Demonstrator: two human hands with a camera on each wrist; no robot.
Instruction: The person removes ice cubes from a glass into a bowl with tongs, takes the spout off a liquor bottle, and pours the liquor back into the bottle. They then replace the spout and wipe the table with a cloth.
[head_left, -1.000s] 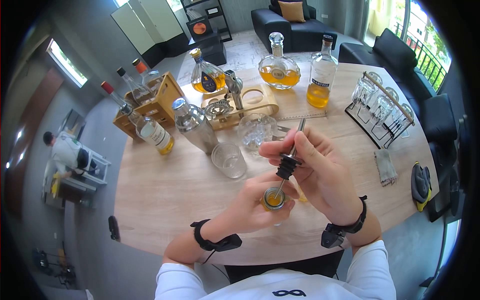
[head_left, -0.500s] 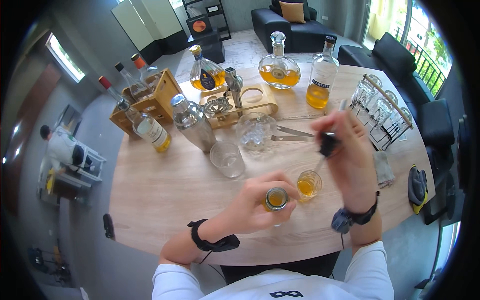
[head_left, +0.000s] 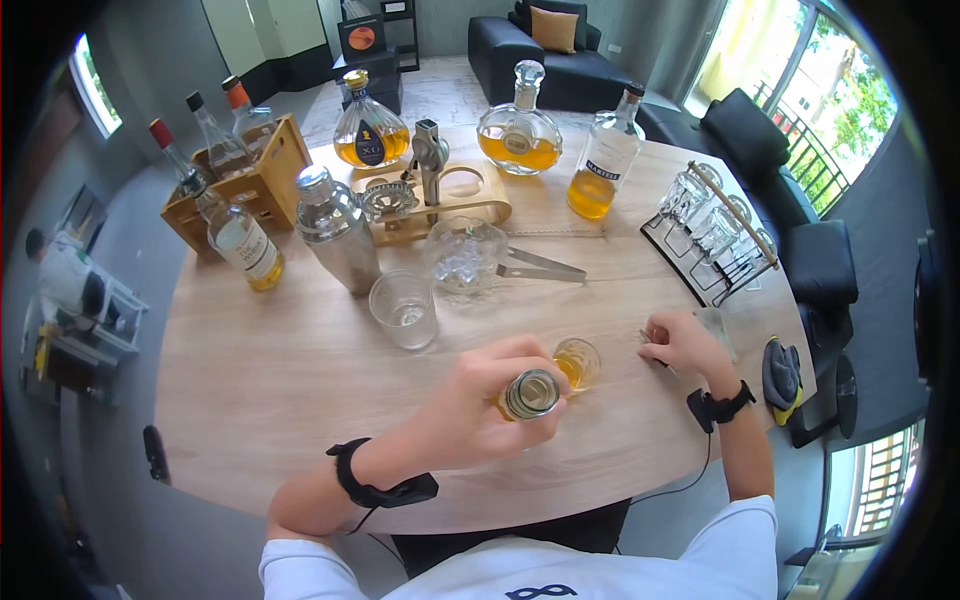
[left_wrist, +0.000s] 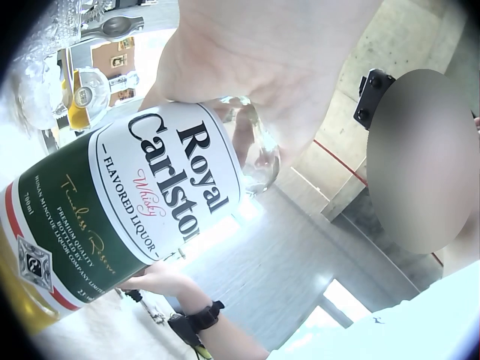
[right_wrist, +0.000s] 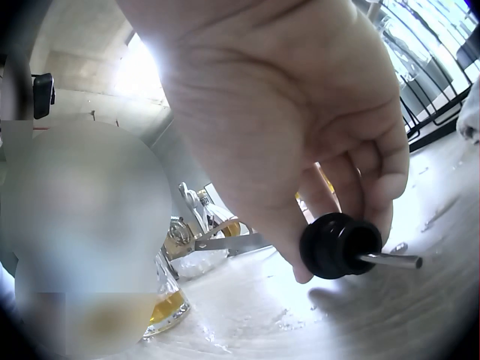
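Note:
In the head view my left hand (head_left: 480, 405) grips a bottle by its neck, its uncapped mouth (head_left: 532, 393) facing up. The left wrist view shows its green and white label (left_wrist: 161, 187) reading Royal Carlston. Just beyond the bottle stands a patterned glass (head_left: 580, 366) with amber liquid. Over at the right my right hand (head_left: 688, 348) is low at the tabletop beside a grey cloth (head_left: 716, 330). Seen from the right wrist, its fingers hold a black pourer (right_wrist: 341, 246) with a metal tube, lying sideways close to the table surface.
An empty glass (head_left: 404, 312), a shaker (head_left: 338, 235), an ice bowl (head_left: 466, 257) and tongs (head_left: 543, 265) stand beyond my left hand. Farther back are several bottles, a wooden crate (head_left: 250, 190) and a bamboo stand (head_left: 490, 205). A glass rack (head_left: 700, 262) is at the right.
The right hand has carried the pourer from above the bottle's mouth out to the right and down to the table. My left hand keeps its grip on the bottle. The head view has shifted.

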